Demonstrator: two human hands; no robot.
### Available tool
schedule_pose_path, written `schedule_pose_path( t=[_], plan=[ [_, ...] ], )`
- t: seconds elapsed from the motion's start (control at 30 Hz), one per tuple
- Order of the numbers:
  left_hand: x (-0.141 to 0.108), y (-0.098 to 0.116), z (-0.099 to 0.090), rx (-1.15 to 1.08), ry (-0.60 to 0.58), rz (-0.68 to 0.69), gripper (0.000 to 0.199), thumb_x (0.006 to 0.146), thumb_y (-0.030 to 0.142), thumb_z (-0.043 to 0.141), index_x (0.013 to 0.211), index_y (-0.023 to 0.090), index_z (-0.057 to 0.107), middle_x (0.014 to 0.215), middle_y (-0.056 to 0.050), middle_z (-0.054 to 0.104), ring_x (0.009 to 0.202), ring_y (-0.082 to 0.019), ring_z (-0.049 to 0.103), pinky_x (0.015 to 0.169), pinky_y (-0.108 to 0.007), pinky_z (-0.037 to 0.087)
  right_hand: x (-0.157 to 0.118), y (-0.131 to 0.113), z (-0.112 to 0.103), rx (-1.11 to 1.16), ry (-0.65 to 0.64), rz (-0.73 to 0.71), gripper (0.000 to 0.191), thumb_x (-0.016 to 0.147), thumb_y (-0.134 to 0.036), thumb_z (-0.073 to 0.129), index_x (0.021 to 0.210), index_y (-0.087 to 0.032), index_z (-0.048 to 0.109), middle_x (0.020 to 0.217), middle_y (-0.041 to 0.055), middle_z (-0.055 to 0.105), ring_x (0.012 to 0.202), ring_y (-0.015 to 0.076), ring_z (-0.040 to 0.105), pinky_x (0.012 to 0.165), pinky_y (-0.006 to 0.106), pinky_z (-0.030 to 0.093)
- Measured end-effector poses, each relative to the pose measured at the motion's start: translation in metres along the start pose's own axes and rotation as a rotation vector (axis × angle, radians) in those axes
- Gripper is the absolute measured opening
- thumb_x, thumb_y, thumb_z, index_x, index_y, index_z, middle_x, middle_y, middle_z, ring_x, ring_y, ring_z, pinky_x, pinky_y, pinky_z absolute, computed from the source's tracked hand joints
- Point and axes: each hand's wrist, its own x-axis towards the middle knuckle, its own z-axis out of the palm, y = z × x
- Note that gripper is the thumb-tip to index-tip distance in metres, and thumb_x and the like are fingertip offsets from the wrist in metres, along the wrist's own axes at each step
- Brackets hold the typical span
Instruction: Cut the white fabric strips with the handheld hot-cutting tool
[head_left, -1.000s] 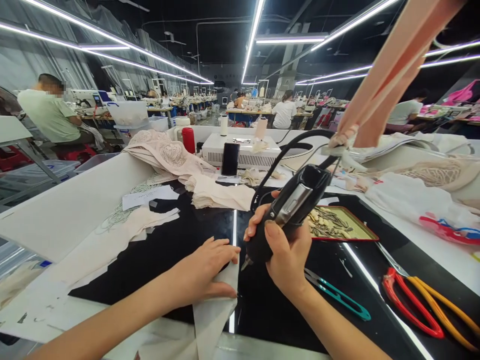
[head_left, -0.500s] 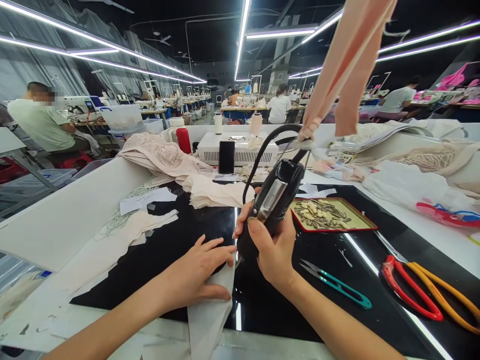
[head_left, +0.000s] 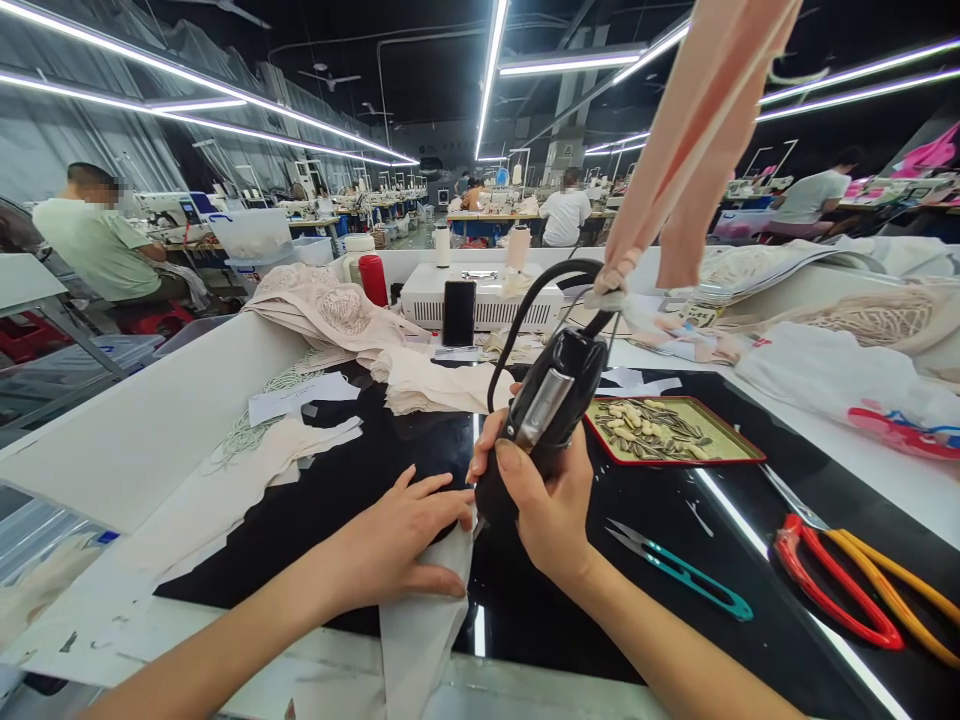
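Note:
My right hand [head_left: 551, 505] is wrapped round a black corded hand-held power tool [head_left: 553, 385] with a silver lever on its side. The tool tilts, its lower end close to the table, and its tip is mostly hidden. A knotted pink fabric strip [head_left: 679, 170] reaches down to its top, where a black cable [head_left: 517, 325] loops away. Spread flat, my left hand [head_left: 409, 535] presses on a pale fabric piece [head_left: 424, 635] that hangs over the front edge. The fabric's right edge lies just beside the tool's lower end.
Thread snips [head_left: 679, 572], large scissors [head_left: 840, 580] with red and orange handles, and a tray [head_left: 739, 445] of seeds and peanuts lie to the right. Stacked pale fabric pieces [head_left: 442, 382] and a phone [head_left: 459, 312] are farther back. Cut fabric [head_left: 255, 475] lies left. Several people sit beyond.
The whole view has shifted slightly, so the background and table things appear a little farther right. Both hands, the tool and the fabric under my left hand stay nearly in place.

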Motion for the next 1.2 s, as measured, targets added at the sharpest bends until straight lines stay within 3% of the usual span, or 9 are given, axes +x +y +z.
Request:
schedule_pose_path(
  t=[0.2, 0.4, 0.5, 0.73, 1.07, 1.2],
  plan=[
    [0.001, -0.003, -0.001, -0.030, -0.043, -0.031, 0.054, 0.086, 0.034, 0.089, 0.130, 0.026, 0.060, 0.157, -0.007, 0.054, 0.160, -0.034, 0.029, 0.128, -0.074, 0.010, -0.003, -0.005, 0.000, 0.078, -0.009, 0.008, 0.026, 0.094, -0.033, 0.080, 0.106, -0.027, 0.058, 0.088, -0.0044, 0.068, 0.056, 0.0083, 0.058, 0.049, 0.020, 0.053],
    [0.001, -0.001, -0.003, -0.030, -0.066, -0.055, 0.048, 0.088, 0.035, 0.088, 0.126, 0.026, 0.061, 0.158, -0.006, 0.053, 0.162, -0.033, 0.025, 0.130, -0.072, 0.007, -0.010, -0.003, 0.000, 0.063, -0.013, 0.029, 0.026, 0.094, -0.035, 0.080, 0.109, -0.028, 0.061, 0.089, -0.0039, 0.070, 0.067, 0.0105, 0.065, 0.066, 0.025, 0.061],
    [0.002, -0.001, -0.002, -0.033, -0.060, -0.051, 0.048, 0.087, 0.034, 0.088, 0.126, 0.026, 0.061, 0.157, -0.006, 0.054, 0.162, -0.032, 0.026, 0.130, -0.071, 0.007, -0.011, -0.002, 0.000, 0.024, -0.002, 0.028, 0.023, 0.094, -0.034, 0.078, 0.110, -0.028, 0.062, 0.090, -0.0029, 0.071, 0.068, 0.0113, 0.066, 0.066, 0.026, 0.062],
    [0.002, -0.003, 0.000, -0.030, -0.050, -0.033, 0.051, 0.087, 0.033, 0.089, 0.129, 0.025, 0.061, 0.153, -0.007, 0.057, 0.160, -0.033, 0.030, 0.129, -0.073, 0.009, -0.015, -0.008, 0.002, 0.082, -0.024, 0.041, 0.028, 0.095, -0.039, 0.079, 0.113, -0.029, 0.060, 0.087, -0.0041, 0.069, 0.062, 0.0096, 0.061, 0.060, 0.024, 0.058],
    [0.002, -0.005, 0.002, -0.065, -0.027, 0.002, 0.072, 0.086, 0.033, 0.089, 0.149, 0.028, 0.053, 0.155, -0.010, 0.056, 0.160, -0.038, 0.028, 0.125, -0.080, 0.010, -0.026, -0.009, 0.002, 0.061, -0.027, 0.068, 0.030, 0.095, -0.040, 0.079, 0.117, -0.031, 0.060, 0.093, -0.0017, 0.071, 0.073, 0.0132, 0.068, 0.069, 0.028, 0.062],
    [0.003, -0.005, 0.001, -0.069, -0.008, 0.008, 0.067, 0.085, 0.033, 0.090, 0.144, 0.028, 0.057, 0.154, -0.009, 0.057, 0.159, -0.038, 0.030, 0.125, -0.079, 0.011, -0.026, -0.011, 0.003, 0.041, -0.037, 0.077, 0.036, 0.095, -0.043, 0.079, 0.123, -0.033, 0.060, 0.091, -0.0021, 0.070, 0.069, 0.0127, 0.067, 0.066, 0.027, 0.061]
  ],
)
